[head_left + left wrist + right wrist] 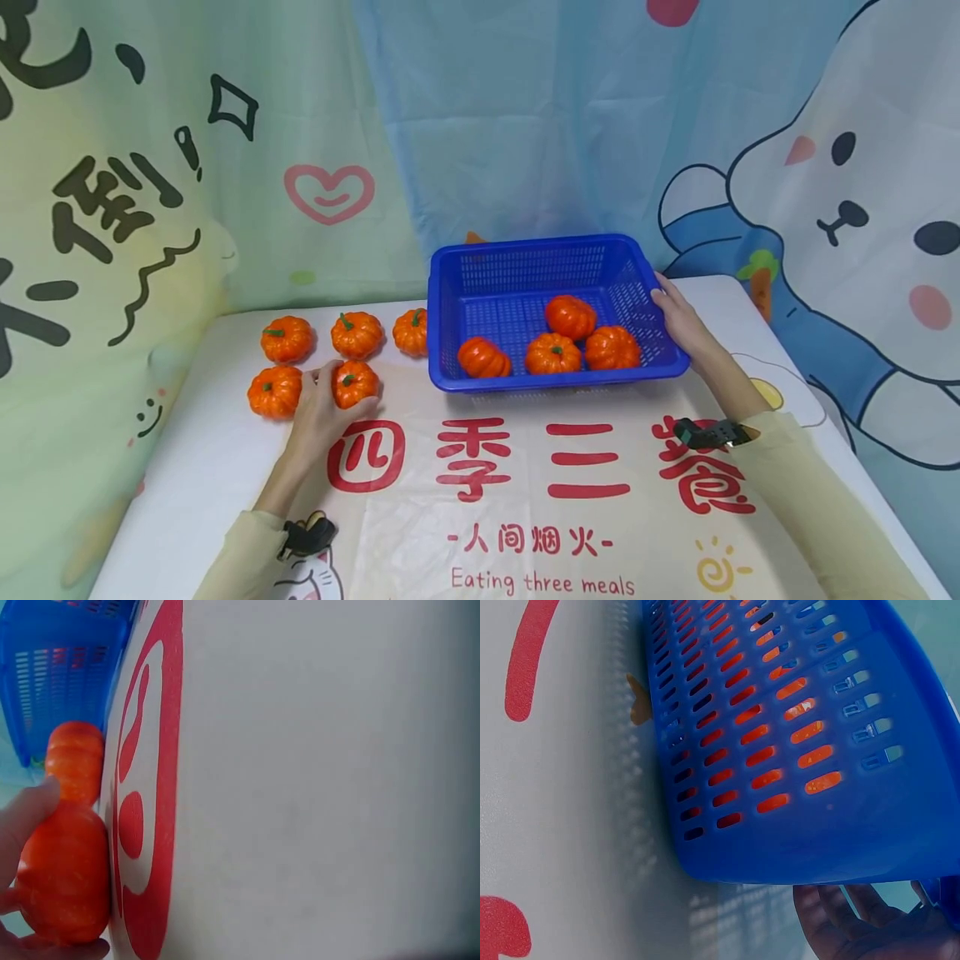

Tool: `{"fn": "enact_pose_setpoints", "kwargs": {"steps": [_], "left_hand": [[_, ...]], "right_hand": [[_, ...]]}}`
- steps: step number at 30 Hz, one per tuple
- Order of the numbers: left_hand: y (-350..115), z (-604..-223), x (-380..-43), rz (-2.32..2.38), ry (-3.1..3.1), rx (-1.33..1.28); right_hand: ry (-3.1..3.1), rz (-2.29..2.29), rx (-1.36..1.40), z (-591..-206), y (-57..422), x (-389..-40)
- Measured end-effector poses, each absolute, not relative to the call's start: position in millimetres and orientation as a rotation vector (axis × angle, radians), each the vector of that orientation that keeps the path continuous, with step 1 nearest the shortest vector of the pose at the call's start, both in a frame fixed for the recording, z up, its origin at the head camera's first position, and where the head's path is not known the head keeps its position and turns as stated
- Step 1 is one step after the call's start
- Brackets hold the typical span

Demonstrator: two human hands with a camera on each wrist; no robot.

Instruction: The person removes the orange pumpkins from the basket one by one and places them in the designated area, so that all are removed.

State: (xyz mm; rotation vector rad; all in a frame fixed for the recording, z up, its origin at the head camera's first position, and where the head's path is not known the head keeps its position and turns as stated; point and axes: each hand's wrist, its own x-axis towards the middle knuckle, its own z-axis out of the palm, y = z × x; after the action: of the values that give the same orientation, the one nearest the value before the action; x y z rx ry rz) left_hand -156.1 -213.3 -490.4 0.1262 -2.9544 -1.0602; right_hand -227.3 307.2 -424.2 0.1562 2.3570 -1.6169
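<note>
My left hand is around a small orange pumpkin at the left of the table. In the left wrist view, the thumb lies on one side of this pumpkin and fingers curl at the other. Another pumpkin is just beyond it, towards the basket. My right hand holds the right end of a blue plastic basket, with the thumb by the rim. From the right wrist, fingers show against the slotted basket's end wall. Several shiny pumpkins lie inside, near the front.
Left of the basket stand more pumpkins: two in the back row, one partly hidden by the basket, and one beside my left hand. A printed cloth covers the white table. A patterned curtain hangs behind.
</note>
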Motion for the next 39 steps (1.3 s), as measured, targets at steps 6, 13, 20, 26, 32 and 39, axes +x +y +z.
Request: {"fn": "enact_pose_setpoints", "kwargs": {"steps": [6, 13, 20, 26, 32, 39], "left_hand": [[-212, -490, -155, -1.027, -2.952, 0.089], [-210, -488, -153, -0.963, -2.952, 0.076], [-200, -465, -134, -0.968, -2.820, -0.089], [-178, -444, -114, -1.058, -2.787, -0.276], [-157, -436, -106, -1.142, -2.820, -0.376], [-131, -413, -116, -1.436, -2.786, -0.592]], "right_hand": [[2.366, -1.605, 0.151, -423, 307, -227], [2.365, -1.606, 0.146, -423, 306, -226], [2.370, -1.604, 0.146, -436, 313, -235], [2.398, -1.580, 0.141, -455, 323, -245], [2.393, -1.580, 0.146, -452, 322, -243], [2.372, -1.603, 0.141, -423, 307, -226]]}}
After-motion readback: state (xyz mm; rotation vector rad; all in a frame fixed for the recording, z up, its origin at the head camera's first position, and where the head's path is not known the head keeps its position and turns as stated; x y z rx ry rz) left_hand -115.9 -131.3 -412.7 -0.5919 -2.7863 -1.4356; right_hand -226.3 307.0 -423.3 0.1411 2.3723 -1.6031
